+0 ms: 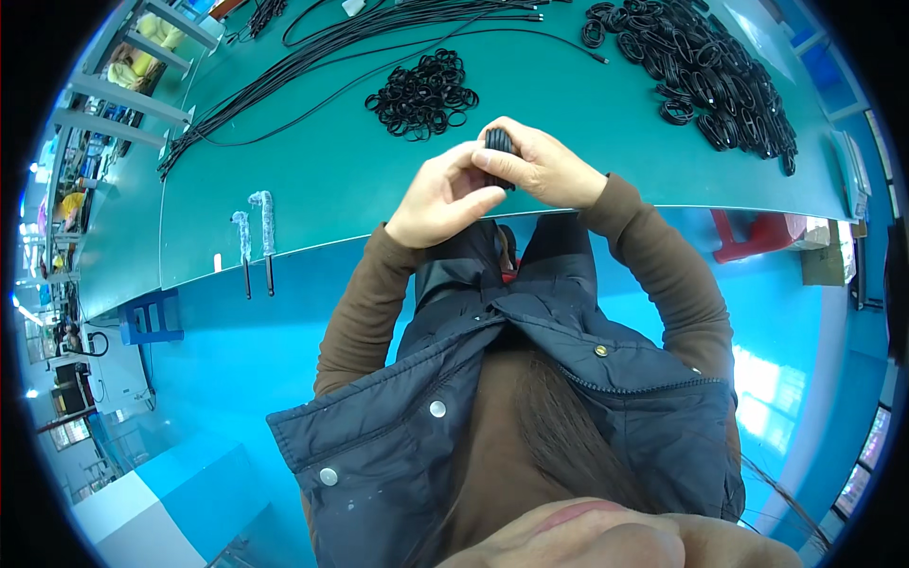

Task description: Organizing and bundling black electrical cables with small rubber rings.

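Observation:
Near the table's front edge, a small coil of black cable (499,142) is held between my two hands. My right hand (549,170) is wrapped round it from the right, with its thumb across the front of the coil. From the left, my left hand (440,201) closes on the coil, its fingers bent against it and its thumb below. My hands hide part of the coil. Just beyond them lies a loose pile of small black rings (426,97), with the green table (312,180) under it.
Long straight black cables (322,62) run across the far left of the table. A large heap of coiled black cables (710,76) lies at the far right. Two wrapped black-handled tools (263,227) overhang the front edge at left. A red stool (757,235) stands below the right side.

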Available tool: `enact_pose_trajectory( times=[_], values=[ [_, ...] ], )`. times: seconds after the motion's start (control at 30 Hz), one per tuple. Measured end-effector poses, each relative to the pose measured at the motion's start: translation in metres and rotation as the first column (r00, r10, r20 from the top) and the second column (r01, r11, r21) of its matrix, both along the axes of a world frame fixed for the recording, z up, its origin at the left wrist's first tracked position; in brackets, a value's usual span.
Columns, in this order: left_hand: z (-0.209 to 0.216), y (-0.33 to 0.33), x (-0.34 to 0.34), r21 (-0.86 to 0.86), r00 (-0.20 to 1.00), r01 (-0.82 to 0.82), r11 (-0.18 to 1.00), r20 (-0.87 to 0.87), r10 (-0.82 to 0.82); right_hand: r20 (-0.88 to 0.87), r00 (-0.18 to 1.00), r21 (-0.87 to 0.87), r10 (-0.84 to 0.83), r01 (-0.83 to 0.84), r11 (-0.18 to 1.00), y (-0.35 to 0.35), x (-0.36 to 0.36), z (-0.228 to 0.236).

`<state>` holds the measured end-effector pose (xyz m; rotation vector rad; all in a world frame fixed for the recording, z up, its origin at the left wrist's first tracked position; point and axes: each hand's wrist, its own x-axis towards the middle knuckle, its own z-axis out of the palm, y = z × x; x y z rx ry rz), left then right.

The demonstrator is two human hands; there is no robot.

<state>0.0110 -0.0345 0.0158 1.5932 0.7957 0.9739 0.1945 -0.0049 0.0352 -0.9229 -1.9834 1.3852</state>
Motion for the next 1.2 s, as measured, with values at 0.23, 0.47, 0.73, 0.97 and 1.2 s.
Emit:
enact_pose_trajectory(
  times=[0.23, 0.47, 0.73, 0.97, 1.2],
  values=[
    [-0.005, -0.009, -0.001, 0.204, 0.973, -0.078, 0.976, -0.198, 0.119, 0.116, 0.992, 0.028, -0.057, 0.054, 0.998, -0.008, 0.002, -0.006],
    [-0.006, -0.009, 0.001, -0.134, 0.988, -0.009, 0.991, -0.152, -0.011, 0.167, 0.978, 0.294, -0.127, 0.074, 0.953, -0.01, -0.001, -0.027],
    [-0.008, -0.012, 0.005, -0.142, 0.994, 0.071, 0.987, 0.09, -0.058, 0.076, 0.994, -0.015, -0.08, 0.081, 0.997, -0.017, -0.004, -0.004],
    [-0.013, -0.011, 0.003, -0.093, 0.976, 0.145, 0.985, 0.178, -0.127, -0.346, 0.938, 0.135, -0.019, 0.07, 0.988, -0.007, 0.015, -0.016],
    [-0.012, -0.013, 0.007, -0.149, 0.988, 0.122, 0.981, 0.117, -0.105, 0.001, 0.98, 0.503, -0.198, 0.171, 0.847, -0.011, 0.002, -0.016]
  ],
)
